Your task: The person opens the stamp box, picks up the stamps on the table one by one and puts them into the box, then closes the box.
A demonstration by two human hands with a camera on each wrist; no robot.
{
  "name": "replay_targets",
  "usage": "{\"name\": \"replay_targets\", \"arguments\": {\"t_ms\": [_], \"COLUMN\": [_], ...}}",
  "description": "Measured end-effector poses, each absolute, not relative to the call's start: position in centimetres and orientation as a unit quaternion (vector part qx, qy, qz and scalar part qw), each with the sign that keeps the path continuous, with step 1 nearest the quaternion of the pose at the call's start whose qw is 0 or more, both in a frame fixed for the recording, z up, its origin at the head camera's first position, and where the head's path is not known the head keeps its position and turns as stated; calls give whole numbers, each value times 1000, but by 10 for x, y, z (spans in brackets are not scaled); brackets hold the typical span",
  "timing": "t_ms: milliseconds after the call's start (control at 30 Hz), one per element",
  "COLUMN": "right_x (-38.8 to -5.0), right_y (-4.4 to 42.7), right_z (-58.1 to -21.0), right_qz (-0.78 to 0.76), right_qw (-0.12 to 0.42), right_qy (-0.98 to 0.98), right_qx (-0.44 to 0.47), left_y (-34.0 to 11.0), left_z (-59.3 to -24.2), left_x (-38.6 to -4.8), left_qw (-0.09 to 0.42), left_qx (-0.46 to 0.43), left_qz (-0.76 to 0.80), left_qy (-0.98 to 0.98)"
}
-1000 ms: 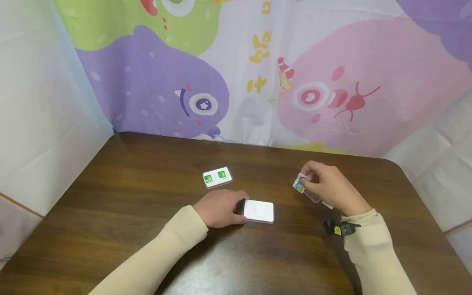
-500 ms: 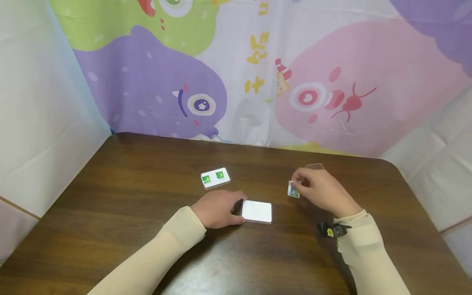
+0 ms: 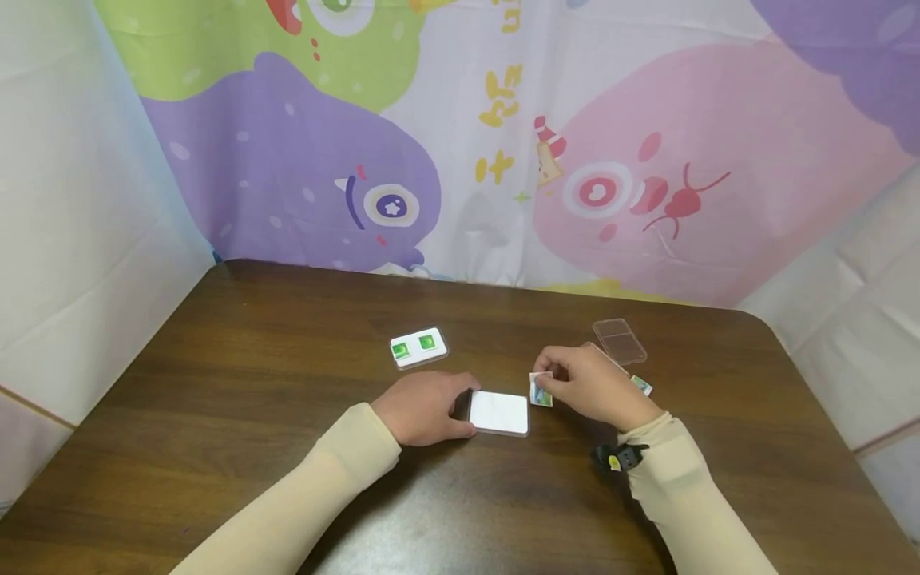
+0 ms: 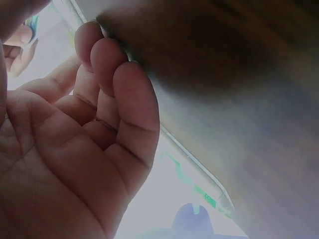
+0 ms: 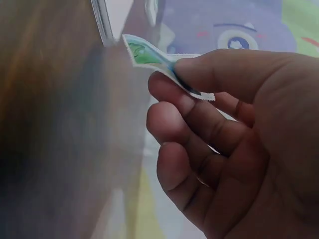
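Note:
My right hand [image 3: 596, 387] pinches a small postage stamp [image 3: 542, 389] between thumb and fingertips, just right of a white card in a clear case [image 3: 499, 413]. In the right wrist view the stamp [image 5: 149, 56] has a perforated edge, a green and blue picture, and a slight bend. Thumb and fingers of my left hand [image 3: 424, 407] hold the left end of the white card case on the table. The left wrist view has my left hand [image 4: 75, 139] palm-on with curled fingers; the case is hard to make out there.
Behind the left hand lies a clear case with two green stamps [image 3: 419, 346] on white. Beyond the right hand are a clear plastic case [image 3: 621, 342] and another stamp [image 3: 641, 386], partly behind the hand. A cartoon cloth [image 3: 489, 144] hangs along the table's [image 3: 323, 311] back edge.
My right hand has carried the stamp left and nearer to the white card case. The clear plastic case and the other stamp have come into fuller view behind it. My left hand stays put.

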State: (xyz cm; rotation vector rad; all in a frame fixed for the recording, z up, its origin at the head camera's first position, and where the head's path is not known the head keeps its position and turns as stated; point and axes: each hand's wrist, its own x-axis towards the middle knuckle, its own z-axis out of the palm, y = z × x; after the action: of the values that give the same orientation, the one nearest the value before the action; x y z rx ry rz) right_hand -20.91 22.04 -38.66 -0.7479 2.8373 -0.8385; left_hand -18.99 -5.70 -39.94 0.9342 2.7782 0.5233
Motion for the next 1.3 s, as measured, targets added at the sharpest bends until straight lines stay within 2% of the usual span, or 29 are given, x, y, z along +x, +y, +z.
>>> {"name": "replay_targets", "arguments": {"t_ms": [300,433,1000,1300], "right_x": [-209,-209,-209,-202], "right_y": [206,202,194,203], "right_z": [-402,-406,-415,-395], "right_qz": [-357,-364,-271,-196], "right_qw": [123,139,64,33], "right_qy": [887,881,924,937], "right_qx": [-267,-267,-262,-289], "left_y": [-57,-56,-56,-56], "left_z": [-401,-401,-401,-401], "left_x": [-190,-190,-191,-191], "left_qw": [81,81,84,79], "left_qx": [311,311,315,317], "left_qz": [177,178,173,173], "left_qy": [930,930,929,929]}}
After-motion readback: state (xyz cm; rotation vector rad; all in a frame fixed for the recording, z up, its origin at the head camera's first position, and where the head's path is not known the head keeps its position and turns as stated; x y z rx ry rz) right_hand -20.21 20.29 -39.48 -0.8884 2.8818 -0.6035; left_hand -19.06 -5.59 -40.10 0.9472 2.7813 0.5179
